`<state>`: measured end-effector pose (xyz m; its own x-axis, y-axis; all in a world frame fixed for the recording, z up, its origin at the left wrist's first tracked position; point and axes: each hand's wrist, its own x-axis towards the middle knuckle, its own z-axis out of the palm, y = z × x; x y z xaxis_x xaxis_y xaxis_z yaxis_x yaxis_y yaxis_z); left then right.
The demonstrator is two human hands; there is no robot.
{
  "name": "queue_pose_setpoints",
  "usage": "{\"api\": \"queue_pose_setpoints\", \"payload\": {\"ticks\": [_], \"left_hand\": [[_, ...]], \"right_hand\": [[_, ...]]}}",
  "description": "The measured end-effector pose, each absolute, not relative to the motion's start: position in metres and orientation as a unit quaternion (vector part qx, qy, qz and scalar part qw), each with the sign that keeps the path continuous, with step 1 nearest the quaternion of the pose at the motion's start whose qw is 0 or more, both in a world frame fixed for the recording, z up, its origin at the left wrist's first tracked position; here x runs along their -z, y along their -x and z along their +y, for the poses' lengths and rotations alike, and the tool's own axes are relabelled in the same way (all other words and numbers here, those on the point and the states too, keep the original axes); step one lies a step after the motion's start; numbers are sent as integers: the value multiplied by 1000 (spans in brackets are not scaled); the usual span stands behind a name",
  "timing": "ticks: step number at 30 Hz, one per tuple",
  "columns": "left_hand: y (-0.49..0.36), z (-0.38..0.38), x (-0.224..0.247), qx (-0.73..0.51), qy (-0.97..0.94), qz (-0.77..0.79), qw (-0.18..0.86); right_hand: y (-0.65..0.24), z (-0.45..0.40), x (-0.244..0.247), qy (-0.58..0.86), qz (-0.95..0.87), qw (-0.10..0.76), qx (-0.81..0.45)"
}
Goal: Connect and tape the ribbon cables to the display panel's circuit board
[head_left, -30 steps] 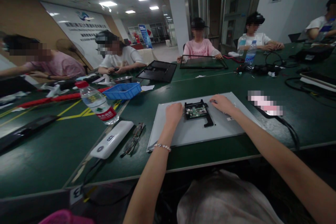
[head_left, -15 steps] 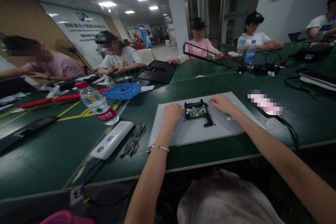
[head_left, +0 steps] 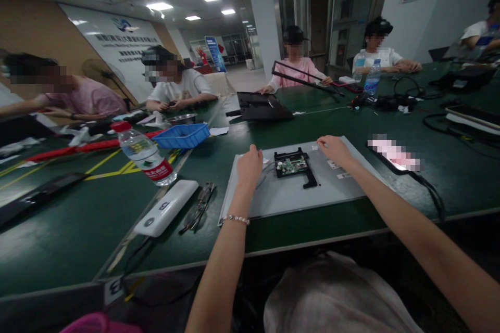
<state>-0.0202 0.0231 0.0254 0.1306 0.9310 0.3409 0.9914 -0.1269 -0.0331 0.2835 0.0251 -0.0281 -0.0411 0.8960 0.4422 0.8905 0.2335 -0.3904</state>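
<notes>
A flat grey panel [head_left: 285, 202], like the back of a screen, lies on the table in front of me. On its middle sits a black bracket [head_left: 311, 179] with a green circuit board [head_left: 292, 165]. Above the panel's left part, my left hand [head_left: 250, 165] is closed, fingertips pressed together; what they hold, if anything, is hidden. A thin grey cable [head_left: 266, 170] runs between this hand and the board. Near the far edge, right of the bracket, my right hand [head_left: 335, 149] has its fingers pinched. Whatever is in them is too small to make out.
Left of the panel are eyeglasses [head_left: 199, 208], a white power bank [head_left: 167, 208], a water bottle [head_left: 146, 156] and a blue tray [head_left: 183, 136]. A phone [head_left: 392, 155] with a cable lies to the right. Across the table, a person handles a black panel [head_left: 263, 106] and a frame [head_left: 308, 82].
My left hand has shifted left and up from the board, baring the grey cable. My right hand has moved slightly right. Across the table, the black panel has slid right and tilted.
</notes>
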Motion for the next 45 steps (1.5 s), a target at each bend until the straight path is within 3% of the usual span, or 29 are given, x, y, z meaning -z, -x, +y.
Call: {"api": "queue_pose_setpoints", "payload": {"ticks": [18, 28, 45], "left_hand": [[33, 27, -29, 30, 849, -513, 120], [35, 34, -25, 49, 810, -561, 160], [36, 34, -20, 61, 843, -527, 90]], "right_hand": [[-285, 32, 42, 586, -766, 264, -34], [-283, 34, 42, 589, -769, 247, -36], [-282, 27, 34, 586, -774, 236, -46]]}}
